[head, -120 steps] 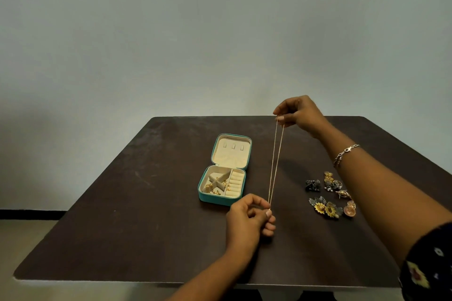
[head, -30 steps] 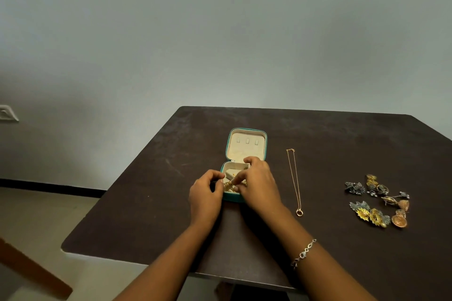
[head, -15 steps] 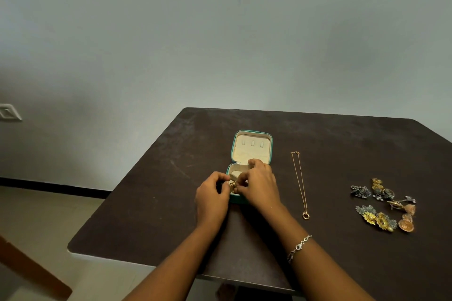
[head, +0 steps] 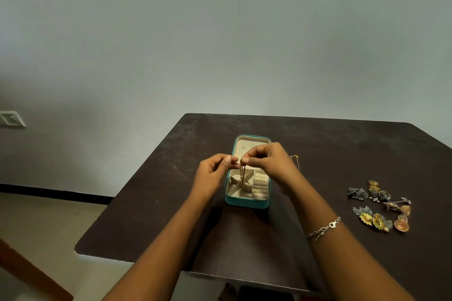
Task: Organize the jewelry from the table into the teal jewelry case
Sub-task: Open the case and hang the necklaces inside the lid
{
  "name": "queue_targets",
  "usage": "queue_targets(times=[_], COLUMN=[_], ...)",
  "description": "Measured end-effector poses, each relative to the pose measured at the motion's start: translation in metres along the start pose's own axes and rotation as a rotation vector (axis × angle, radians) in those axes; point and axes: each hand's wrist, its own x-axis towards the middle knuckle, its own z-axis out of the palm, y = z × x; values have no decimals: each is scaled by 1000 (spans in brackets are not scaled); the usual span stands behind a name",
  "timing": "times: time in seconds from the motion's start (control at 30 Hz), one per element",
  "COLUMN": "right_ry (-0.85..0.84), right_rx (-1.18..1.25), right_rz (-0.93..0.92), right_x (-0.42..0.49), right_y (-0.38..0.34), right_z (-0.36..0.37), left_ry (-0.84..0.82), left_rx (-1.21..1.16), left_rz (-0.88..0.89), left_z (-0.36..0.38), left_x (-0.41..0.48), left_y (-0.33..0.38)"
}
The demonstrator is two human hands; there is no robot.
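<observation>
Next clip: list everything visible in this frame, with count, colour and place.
teal jewelry case: one, teal with cream lining, open, table centre
gold chain: one, gold, dangling from both hands over the case
thin necklace: one, gold, on the table right of the case, mostly hidden
loose earrings: a cluster, count unclear, gold, silver and copper, table right
table: one, dark brown
wall switch: one, white, far left
bracelet: one, silver, right wrist
left hand: pinching the chain
right hand: pinching the chain
</observation>
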Motion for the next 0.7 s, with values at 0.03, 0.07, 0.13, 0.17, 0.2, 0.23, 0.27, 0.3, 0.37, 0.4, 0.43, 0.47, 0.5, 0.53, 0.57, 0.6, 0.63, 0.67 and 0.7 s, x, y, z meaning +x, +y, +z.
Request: queue_targets(times=[0.03,0.07,0.13,0.17,0.2,0.23,0.27,0.3,0.37,0.4,0.43,0.47,0.5,0.53,0.57,0.6,0.63,0.67,0.7], right_ry=[-3,-4,1,3,2,0,-3,-5,0,5,8,10,12,15,19,24,27,28,27], right_rx=[35,72,116,130,143,154,164,175,197,204,210,216,222,232,244,259,276,294,316], right_rz=[-19,-37,-56,-60,-65,-69,-70,-69,-70,-71,-71,-70,-69,-66,-62,-57,-49,-42,-34], right_x=[0,-1,-3,-4,-5,-5,-6,-7,-8,-9,-10,-10,-11,-11,-11,-11,-11,-11,-12], right_y=[-3,-6,-12,-15,-17,-19,-21,-22,-22,-22,-22,-22,-21,-20,-20,-18,-17,-16,-15], right_z=[-2,-4,-7,-9,-10,-11,-13,-14,-16,-17,-18,-19,-20,-21,-22,-23,-25,-26,-26], left_ry=[-24,-43,-72,-86,-100,-114,-123,-127,-134,-136,-135,-131,-123,-114,-101,-87,-73,-57,-43], left_rx=[-22,-50,-103,-113,-113,-110,-107,-105,-99,-94,-86,-79,-74,-72,-70,-71,-75,-80,-84], left_rz=[3,9,11,5,-4,-16,-24,-29,-37,-39,-39,-39,-39,-40,-40,-40,-39,-38,-37], left_z=[-2,-3,-4,-3,-2,-1,0,2,4,5,6,6,6,5,4,2,0,-1,-3], left_x=[0,-1,-1,-1,-1,-1,-2,-2,-2,-3,-3,-3,-2,-2,-2,-2,-2,-1,-1], left_y=[3,5,9,10,12,13,14,14,16,16,17,18,19,20,21,22,24,25,26])
